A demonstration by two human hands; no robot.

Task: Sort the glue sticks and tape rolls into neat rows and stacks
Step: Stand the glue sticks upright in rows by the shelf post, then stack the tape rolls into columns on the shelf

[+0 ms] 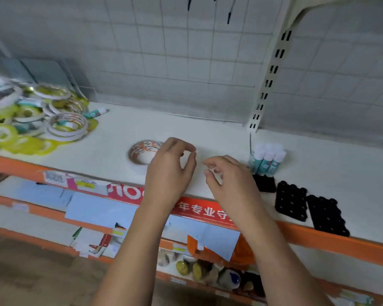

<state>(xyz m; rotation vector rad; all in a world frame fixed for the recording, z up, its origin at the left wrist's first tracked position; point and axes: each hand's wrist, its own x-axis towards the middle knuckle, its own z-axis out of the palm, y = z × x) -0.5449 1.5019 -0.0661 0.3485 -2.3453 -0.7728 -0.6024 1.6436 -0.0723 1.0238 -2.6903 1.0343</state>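
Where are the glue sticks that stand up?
In the head view, the cluster of upright white-capped teal glue sticks stands on the white shelf, right of the right hand, behind the black plastic trays.

tape pile [31, 115]: cut by left edge, blurred | patterned roll [142, 152]: right side behind left hand [170, 171]

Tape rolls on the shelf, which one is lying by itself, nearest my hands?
The roll with the orange-patterned core, flat beside the left hand; the others are heaped in the pile at the left end of the shelf.
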